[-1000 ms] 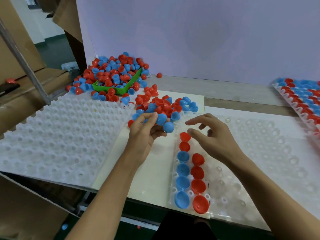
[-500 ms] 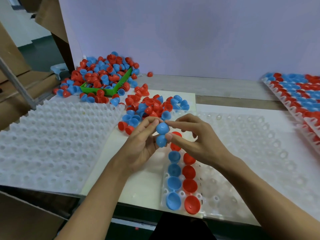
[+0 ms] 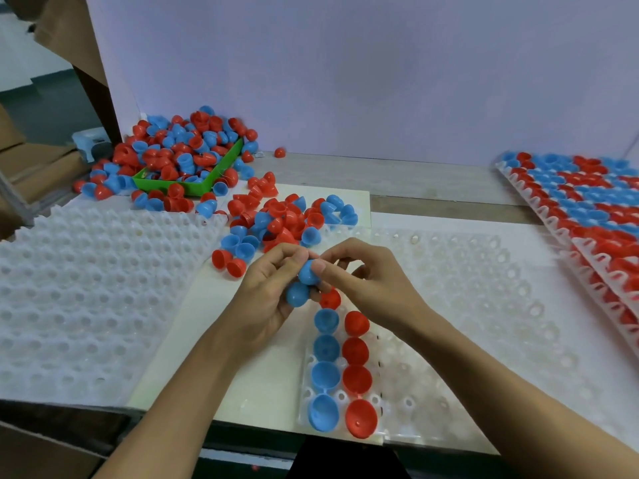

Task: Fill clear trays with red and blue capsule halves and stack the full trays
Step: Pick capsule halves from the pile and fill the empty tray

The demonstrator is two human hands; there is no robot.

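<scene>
Where capsules litter it, table (image 3: 432,188) meets lilac wall (image 3: 345,70)

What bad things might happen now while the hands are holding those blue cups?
1. The left hand holds two blue halves while the right hand pinches the upper one; either might slip and fall.
2. A forearm could nudge the filled halves in the clear tray near the table edge.
</scene>
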